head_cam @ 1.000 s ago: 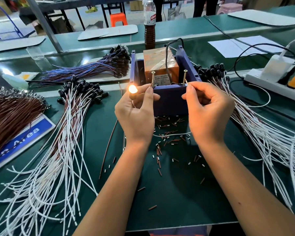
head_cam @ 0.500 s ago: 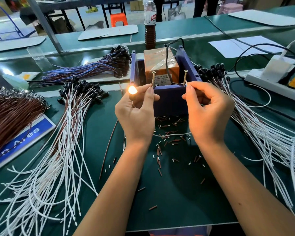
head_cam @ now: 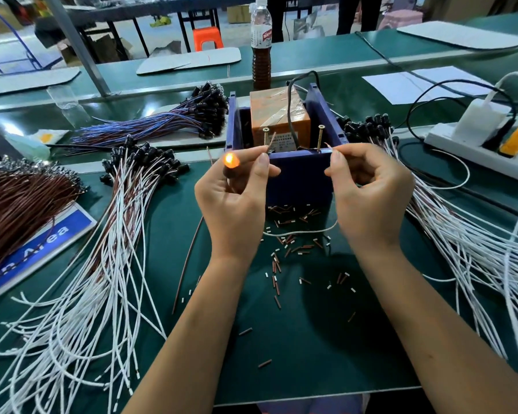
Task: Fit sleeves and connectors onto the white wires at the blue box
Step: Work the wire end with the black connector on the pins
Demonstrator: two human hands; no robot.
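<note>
Green matting (head_cam: 311, 339) is lying under scattered sleeve offcuts (head_cam: 277, 265) and wire bundles (head_cam: 81, 294) flanking you. At the blue box (head_cam: 299, 177), your left hand (head_cam: 234, 201) is pinching a glowing lamp (head_cam: 231, 160); your right hand (head_cam: 371, 198) is pinching its white wire (head_cam: 299, 233).

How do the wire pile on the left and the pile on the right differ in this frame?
The left pile fans toward the near edge, its free ends spread loose; the right pile runs off the right edge, ends out of view. The left pile shows more brown strands among the white. Both have black caps bunched at the far end, beside the blue box.
</note>
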